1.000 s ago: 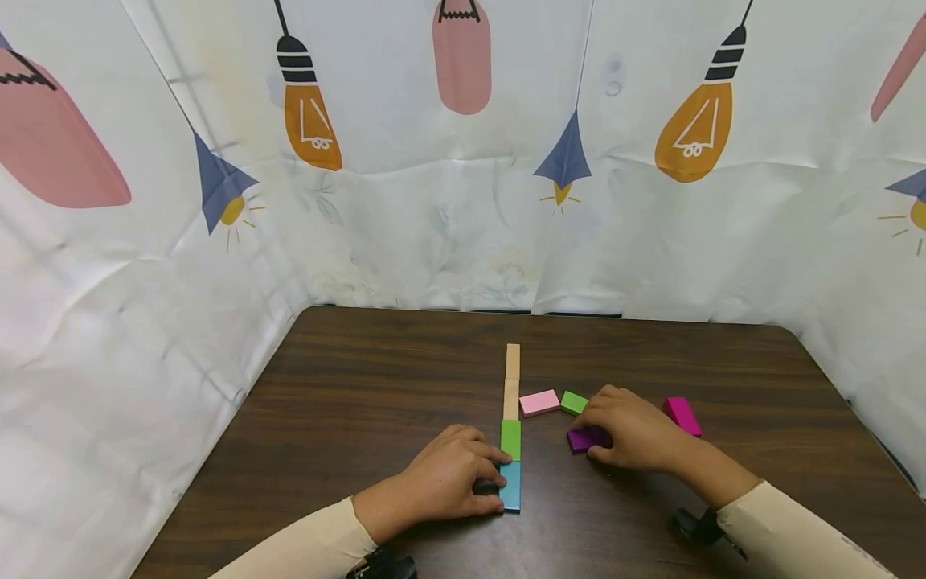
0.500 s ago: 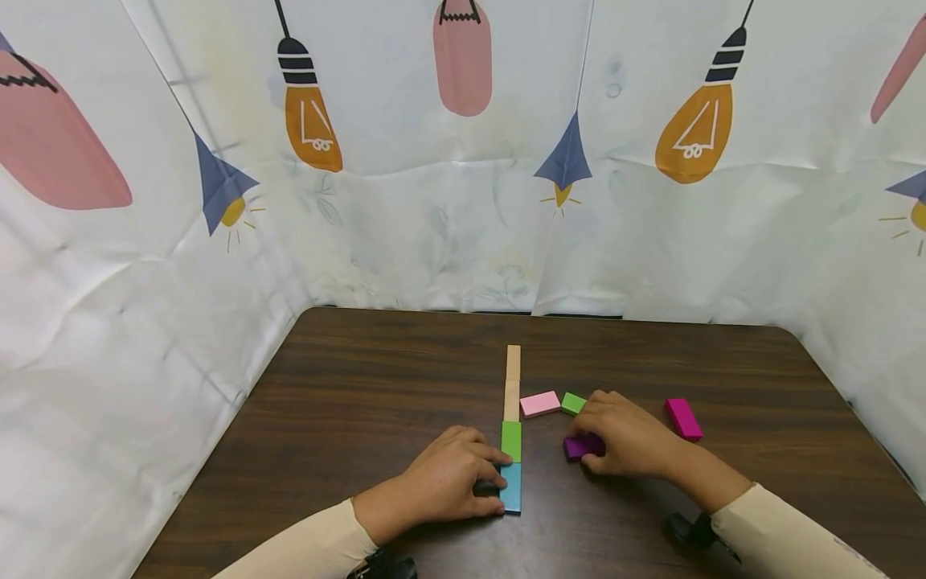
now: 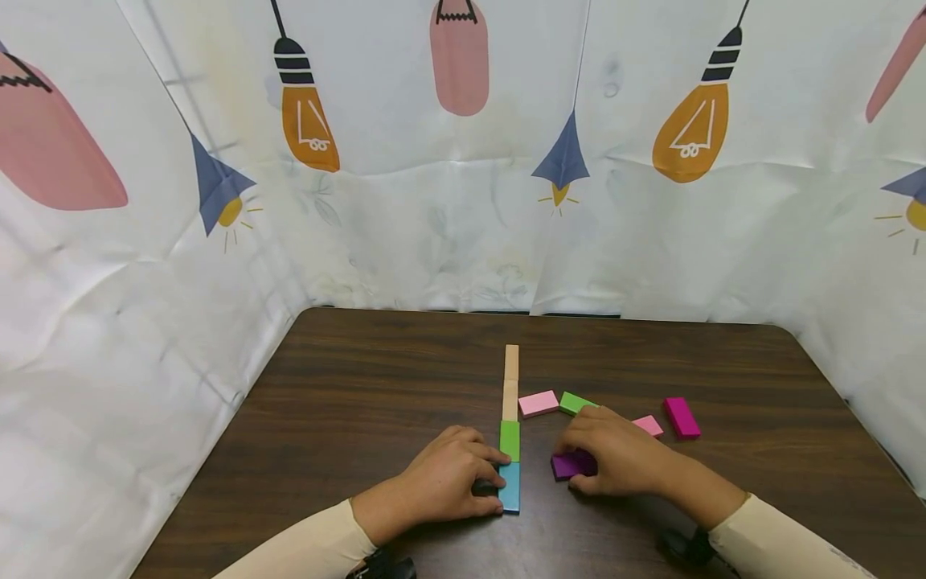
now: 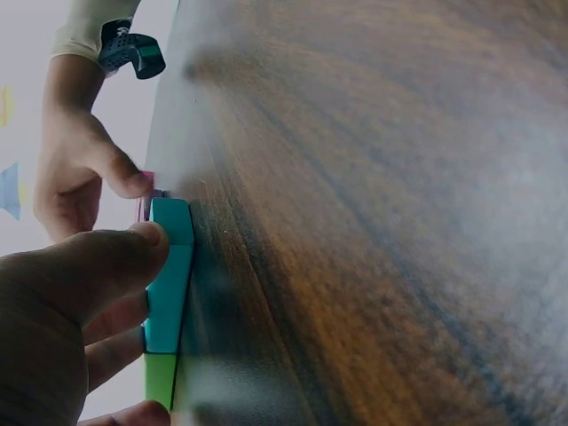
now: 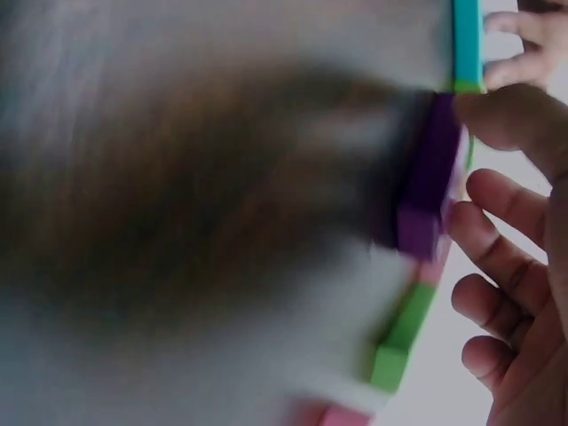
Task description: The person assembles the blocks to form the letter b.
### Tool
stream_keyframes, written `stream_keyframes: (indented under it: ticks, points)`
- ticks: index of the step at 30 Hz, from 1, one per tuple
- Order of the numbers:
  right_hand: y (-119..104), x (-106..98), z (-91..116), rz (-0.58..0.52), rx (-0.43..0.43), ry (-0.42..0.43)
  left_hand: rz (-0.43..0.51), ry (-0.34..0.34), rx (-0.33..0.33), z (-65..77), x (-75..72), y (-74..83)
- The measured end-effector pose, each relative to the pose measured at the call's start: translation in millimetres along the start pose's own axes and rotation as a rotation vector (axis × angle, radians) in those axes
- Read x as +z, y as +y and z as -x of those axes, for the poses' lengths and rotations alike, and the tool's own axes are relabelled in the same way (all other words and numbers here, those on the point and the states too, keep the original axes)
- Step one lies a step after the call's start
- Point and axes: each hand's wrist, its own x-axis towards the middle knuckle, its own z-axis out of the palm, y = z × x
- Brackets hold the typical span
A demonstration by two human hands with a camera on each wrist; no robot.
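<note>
A straight row of flat blocks runs away across the table in the head view: a blue block (image 3: 510, 487) nearest, a green block (image 3: 510, 441) beyond it, then two tan wooden blocks (image 3: 510, 400). My left hand (image 3: 450, 474) rests against the row's left side, its fingertips and thumb touching the blue block and the index finger reaching the green one. To the right of the row, my right hand (image 3: 622, 454) pinches a purple block (image 3: 571, 466) between thumb and fingers. In the right wrist view the purple block (image 5: 426, 177) appears slightly blurred, with the thumb at one end.
A light pink block (image 3: 538, 404) lies beside the row, with another green block (image 3: 577, 403) close to its right. A second pink block (image 3: 648, 425) shows partly behind my right hand. Further right lies a magenta block (image 3: 682, 417). A patterned white curtain (image 3: 434, 225) hangs behind the table.
My right hand has moved toward me and to the left with the purple block. The pink block behind it has come into view. My left hand has stayed in place.
</note>
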Motion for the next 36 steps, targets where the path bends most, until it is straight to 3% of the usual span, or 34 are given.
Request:
stream_keyframes:
  ticks: [7, 11, 16, 27, 36]
  points:
    - [27, -18, 26, 0.015, 0.133, 0.093, 0.005, 0.0, -0.002, 0.8, -0.3, 0.0]
    - [44, -26, 44, 0.05, 0.215, 0.073, 0.009, -0.007, -0.008, 0.9, -0.4, 0.2]
    - [57, -29, 57, 0.08, 0.241, 0.036, 0.008, -0.007, -0.01, 0.6, -0.7, 0.5]
    - [65, -24, 65, 0.113, 0.211, 0.061, -0.004, 0.004, -0.002, -0.4, -0.6, 2.3]
    - [53, -21, 79, 0.07, 0.105, 0.102, -0.007, -0.006, -0.004, -0.9, -0.5, 1.7]
